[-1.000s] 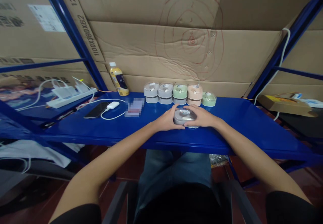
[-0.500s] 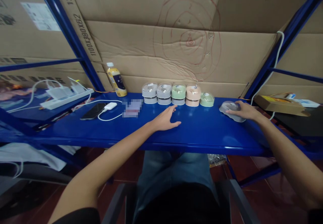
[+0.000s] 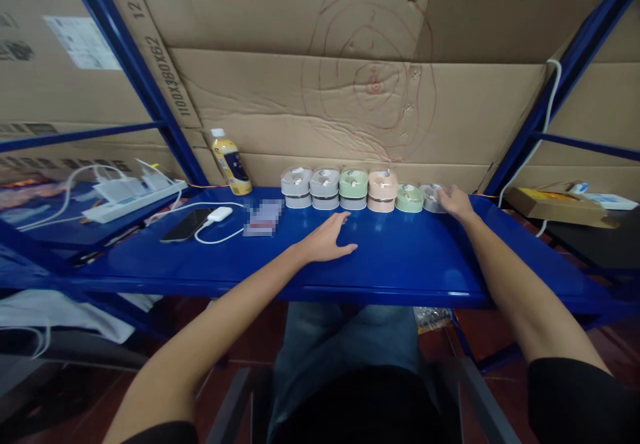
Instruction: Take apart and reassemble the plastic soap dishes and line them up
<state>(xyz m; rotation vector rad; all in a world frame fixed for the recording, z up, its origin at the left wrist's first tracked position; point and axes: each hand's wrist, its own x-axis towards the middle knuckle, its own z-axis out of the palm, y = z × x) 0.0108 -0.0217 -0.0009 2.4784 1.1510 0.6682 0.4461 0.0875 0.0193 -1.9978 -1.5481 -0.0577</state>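
My right hand (image 3: 454, 202) has its fingers around the right side of a grey container with a clear lid (image 3: 433, 199), which stands at the right end of a row. Beside it is a single green container (image 3: 409, 199). Further left are stacks two high: a peach one (image 3: 383, 191), a green-topped one (image 3: 353, 189) and two grey ones (image 3: 325, 189), (image 3: 297, 187). My left hand (image 3: 327, 239) rests on the blue shelf (image 3: 400, 257) in front of the stacks, fingers and thumb spread, holding nothing.
At the left stand a yellow bottle (image 3: 231, 163), a phone (image 3: 187, 225) with a white charger (image 3: 220, 214) and cable, and a blurred-out packet (image 3: 263, 218). A white power strip (image 3: 135, 199) lies beyond the left post. A cardboard box (image 3: 560, 205) sits at the right.
My right hand has moved the grey container left and back, from the right of the shelf to the end of the row. My left hand has stayed in place.
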